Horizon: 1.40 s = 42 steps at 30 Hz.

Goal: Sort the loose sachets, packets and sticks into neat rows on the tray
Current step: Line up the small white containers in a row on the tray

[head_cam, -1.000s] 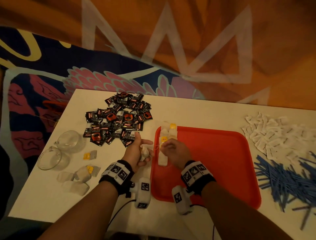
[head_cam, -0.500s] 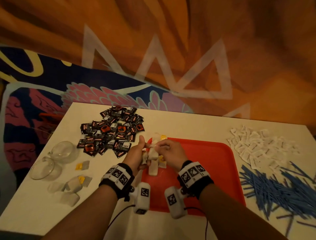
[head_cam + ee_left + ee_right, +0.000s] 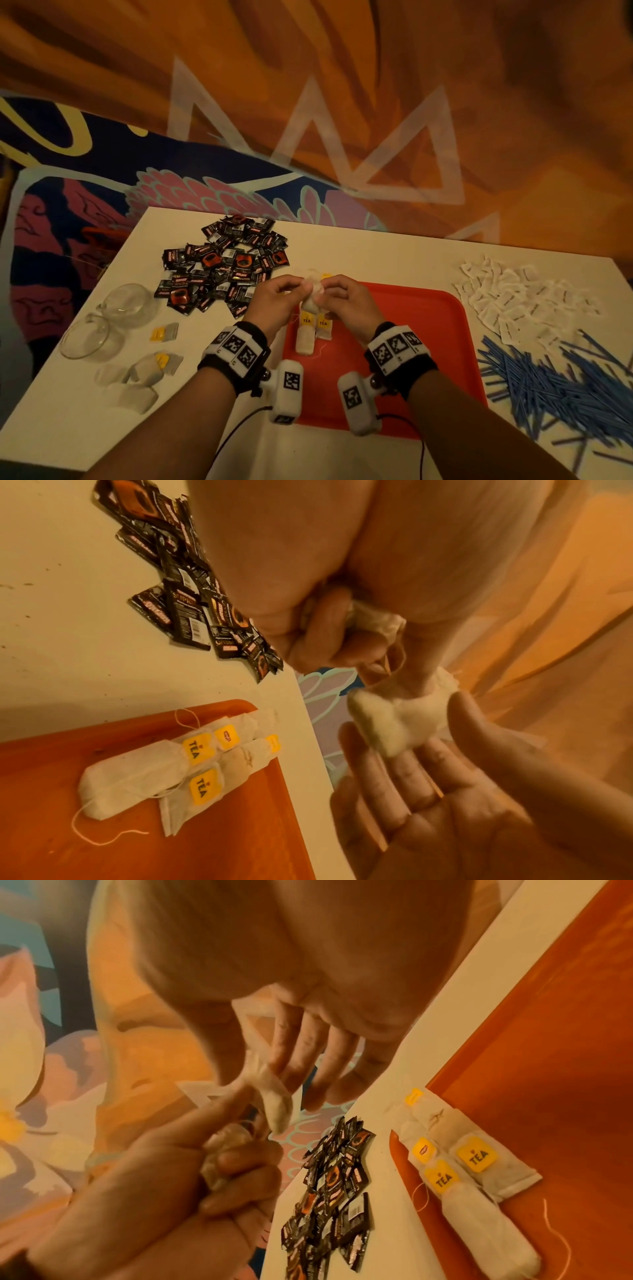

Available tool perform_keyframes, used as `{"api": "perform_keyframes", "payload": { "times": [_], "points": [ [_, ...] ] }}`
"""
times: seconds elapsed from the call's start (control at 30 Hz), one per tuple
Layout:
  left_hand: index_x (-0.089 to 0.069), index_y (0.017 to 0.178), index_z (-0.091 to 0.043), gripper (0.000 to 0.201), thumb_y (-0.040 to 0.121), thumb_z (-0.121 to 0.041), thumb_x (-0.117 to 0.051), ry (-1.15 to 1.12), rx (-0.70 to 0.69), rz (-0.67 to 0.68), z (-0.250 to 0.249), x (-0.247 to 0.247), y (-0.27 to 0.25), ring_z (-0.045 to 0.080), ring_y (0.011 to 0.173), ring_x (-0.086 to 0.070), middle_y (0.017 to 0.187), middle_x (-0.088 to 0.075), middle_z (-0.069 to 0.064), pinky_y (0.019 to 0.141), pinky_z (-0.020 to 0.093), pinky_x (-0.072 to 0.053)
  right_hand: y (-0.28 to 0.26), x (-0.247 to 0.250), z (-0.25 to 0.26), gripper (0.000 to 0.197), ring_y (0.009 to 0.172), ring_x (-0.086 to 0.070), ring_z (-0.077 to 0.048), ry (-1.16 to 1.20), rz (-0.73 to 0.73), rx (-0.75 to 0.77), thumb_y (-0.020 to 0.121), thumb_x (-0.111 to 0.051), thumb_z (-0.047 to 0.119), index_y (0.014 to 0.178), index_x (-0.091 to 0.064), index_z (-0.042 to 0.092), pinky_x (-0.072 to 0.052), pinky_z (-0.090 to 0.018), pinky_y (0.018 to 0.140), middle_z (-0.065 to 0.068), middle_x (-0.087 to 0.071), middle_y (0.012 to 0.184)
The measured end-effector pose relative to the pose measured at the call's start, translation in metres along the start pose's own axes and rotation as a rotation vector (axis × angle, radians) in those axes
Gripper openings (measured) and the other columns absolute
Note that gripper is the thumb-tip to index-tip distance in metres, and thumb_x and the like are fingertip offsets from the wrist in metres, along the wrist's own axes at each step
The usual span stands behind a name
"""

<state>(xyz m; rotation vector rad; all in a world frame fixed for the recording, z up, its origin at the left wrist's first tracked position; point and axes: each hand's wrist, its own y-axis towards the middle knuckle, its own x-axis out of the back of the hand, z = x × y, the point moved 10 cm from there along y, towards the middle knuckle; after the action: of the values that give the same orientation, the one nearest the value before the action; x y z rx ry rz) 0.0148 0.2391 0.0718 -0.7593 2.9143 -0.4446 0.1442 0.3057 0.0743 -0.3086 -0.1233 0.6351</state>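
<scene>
Above the tray's near-left corner, my left hand (image 3: 277, 297) is clenched around a bunch of tea bags (image 3: 371, 620), while my right hand (image 3: 346, 301) pinches one tea bag (image 3: 387, 730) between thumb and forefinger, its other fingers straight. Tangled strings could drag extra bags out or tear the paper. Below, a short row of tea bags (image 3: 310, 330) lies on the red tray (image 3: 428, 342); black sachets (image 3: 226, 267) crowd the worktop (image 3: 376, 257).
</scene>
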Motion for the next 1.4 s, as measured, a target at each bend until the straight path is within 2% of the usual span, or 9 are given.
{"api": "perform_keyframes", "payload": {
  "times": [0.13,0.33,0.53,0.7,0.87,0.97,1.13,1.23,1.4],
  "points": [
    [-0.069,0.088,-0.005,0.005,0.092,-0.008,-0.067,-0.014,0.002,0.001,-0.004,0.0,0.002,0.006,0.037,-0.032,0.049,-0.051,-0.01,0.038,0.017,-0.026,0.001,-0.003,0.004,0.015,0.086,-0.069,-0.019,-0.069,-0.002,0.078,0.081,-0.077,0.007,0.087,-0.069,0.017,-0.056,-0.031,0.077,-0.005,-0.072,0.089],
    [-0.071,0.089,-0.006,0.005,0.091,-0.01,-0.069,0.056,-0.015,0.005,-0.006,0.005,0.006,0.005,0.036,-0.035,0.051,-0.052,-0.012,0.037,0.017,-0.029,0.004,0.002,-0.005,0.021,0.07,-0.067,-0.012,-0.185,-0.063,0.06,0.083,-0.075,0.007,0.072,-0.069,0.025,-0.052,-0.026,0.064,0.002,-0.07,0.074],
    [-0.075,0.084,-0.015,0.006,0.089,-0.014,-0.072,0.239,-0.142,-0.057,-0.007,0.013,0.016,-0.006,0.061,-0.054,0.065,-0.064,-0.02,0.059,0.015,-0.042,0.001,0.006,-0.032,0.012,0.059,-0.066,-0.006,-0.166,-0.08,-0.025,0.083,-0.077,0.011,0.078,-0.069,0.019,-0.048,-0.014,0.054,0.001,-0.07,0.071],
    [-0.071,0.087,-0.022,0.003,0.089,-0.019,-0.072,0.441,-0.106,-0.08,0.021,0.018,0.018,0.003,0.079,-0.06,0.083,-0.066,-0.008,0.071,0.015,-0.043,0.005,0.023,-0.077,0.008,0.08,-0.065,-0.012,-0.342,-0.146,-0.164,0.082,-0.078,0.024,0.081,-0.07,0.025,-0.051,-0.023,0.068,0.005,-0.069,0.085],
    [-0.072,0.093,-0.026,0.007,0.092,-0.024,-0.065,0.931,-0.036,0.056,0.071,0.015,0.013,0.017,0.095,-0.061,0.102,-0.067,-0.004,0.084,0.03,-0.049,-0.001,0.036,-0.133,0.009,0.086,-0.058,-0.01,-0.524,-0.105,-0.38,0.09,-0.068,0.031,0.09,-0.071,0.023,-0.039,-0.015,0.06,0.008,-0.064,0.092],
    [-0.071,0.107,-0.028,0.016,0.093,-0.032,-0.063,1.102,-0.049,0.187,0.096,0.006,0.007,0.022,0.102,-0.061,0.111,-0.063,-0.002,0.089,0.037,-0.051,-0.002,0.035,-0.154,0.011,0.086,-0.064,-0.015,-0.622,-0.086,-0.44,0.09,-0.067,0.032,0.08,-0.069,0.029,-0.049,-0.025,0.072,0.004,-0.069,0.091],
    [-0.061,0.128,-0.037,0.032,0.1,-0.043,-0.047,1.295,-0.048,0.328,0.123,-0.008,0.001,0.024,0.108,-0.06,0.131,-0.053,-0.007,0.089,0.035,-0.05,0.003,0.029,-0.175,0.014,0.086,-0.068,-0.018,-0.595,-0.137,-0.488,0.088,-0.071,0.03,0.074,-0.07,0.033,-0.057,-0.031,0.074,0.001,-0.074,0.098],
    [-0.059,0.131,-0.034,0.034,0.102,-0.04,-0.041,1.397,-0.051,0.387,0.132,-0.015,0.0,0.028,0.109,-0.06,0.131,-0.052,-0.003,0.09,0.037,-0.05,0.007,0.025,-0.177,0.014,0.099,-0.066,-0.021,-0.705,-0.115,-0.49,0.092,-0.065,0.034,0.094,-0.076,0.025,-0.054,-0.033,0.088,0.001,-0.073,0.106],
    [-0.058,0.131,-0.035,0.033,0.101,-0.038,-0.043,1.415,-0.088,0.372,0.137,-0.014,0.001,0.027,0.113,-0.059,0.134,-0.053,-0.004,0.09,0.035,-0.048,0.007,0.033,-0.172,0.016,0.089,-0.058,-0.015,-0.697,-0.216,-0.473,0.088,-0.07,0.034,0.094,-0.066,0.021,-0.045,-0.025,0.073,0.002,-0.066,0.099]
  ]
}}
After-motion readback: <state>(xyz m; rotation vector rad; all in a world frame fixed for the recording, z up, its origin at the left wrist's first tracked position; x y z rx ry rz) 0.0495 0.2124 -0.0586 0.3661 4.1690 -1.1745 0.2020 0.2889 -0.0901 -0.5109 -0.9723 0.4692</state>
